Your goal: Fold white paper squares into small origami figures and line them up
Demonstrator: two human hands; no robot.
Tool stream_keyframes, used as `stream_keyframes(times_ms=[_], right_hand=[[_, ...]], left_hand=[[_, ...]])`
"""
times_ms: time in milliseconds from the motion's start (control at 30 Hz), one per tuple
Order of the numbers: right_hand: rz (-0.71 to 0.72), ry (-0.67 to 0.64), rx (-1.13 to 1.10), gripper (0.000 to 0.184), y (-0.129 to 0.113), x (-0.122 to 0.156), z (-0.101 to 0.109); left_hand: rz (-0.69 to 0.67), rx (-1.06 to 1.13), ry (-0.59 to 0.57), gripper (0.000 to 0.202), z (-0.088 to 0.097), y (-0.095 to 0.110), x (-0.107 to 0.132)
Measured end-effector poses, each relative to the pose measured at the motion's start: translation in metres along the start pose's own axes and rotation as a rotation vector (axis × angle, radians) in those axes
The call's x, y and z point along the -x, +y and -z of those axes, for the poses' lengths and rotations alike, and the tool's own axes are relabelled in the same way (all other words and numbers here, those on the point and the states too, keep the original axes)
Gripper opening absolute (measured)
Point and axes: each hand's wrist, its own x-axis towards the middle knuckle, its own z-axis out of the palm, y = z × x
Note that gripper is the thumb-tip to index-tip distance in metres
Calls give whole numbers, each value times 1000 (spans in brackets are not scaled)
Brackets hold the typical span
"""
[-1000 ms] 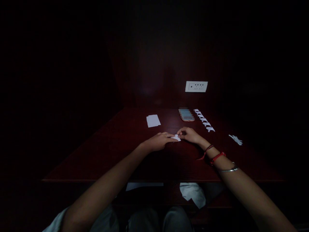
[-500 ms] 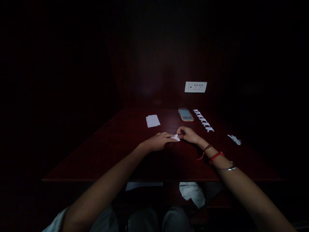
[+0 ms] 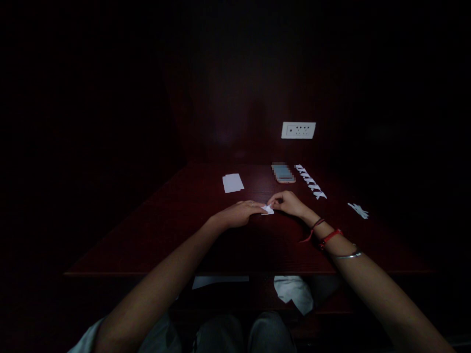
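While loose sheets (image 3: 294, 291) are left in the lap below the table (image 3: 165, 235), a small white paper (image 3: 267, 210) is kept at mid-table. It is pinned flat under the close-pressed fingers of the left hand (image 3: 239, 214), seemingly so it cannot slide. Its right edge is pinched between thumb and fingertips of the right hand (image 3: 289, 203). Beyond, within reach, a stack (image 3: 233, 183) is laid left, a phone (image 3: 283, 173) and a row (image 3: 311, 181) of folded pieces right, and scraps (image 3: 358, 211) far right. A socket (image 3: 298, 130) is set in the far wall.
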Motion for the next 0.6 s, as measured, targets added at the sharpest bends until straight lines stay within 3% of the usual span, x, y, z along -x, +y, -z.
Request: stream_keyframes(times_ms=[367, 600], right_hand=[[212, -118, 117, 15, -13, 8, 13], [263, -136, 164, 17, -14, 8, 12]], left_hand=[[23, -27, -3, 56, -1, 0, 1], [33, -22, 18, 53, -3, 0, -1]])
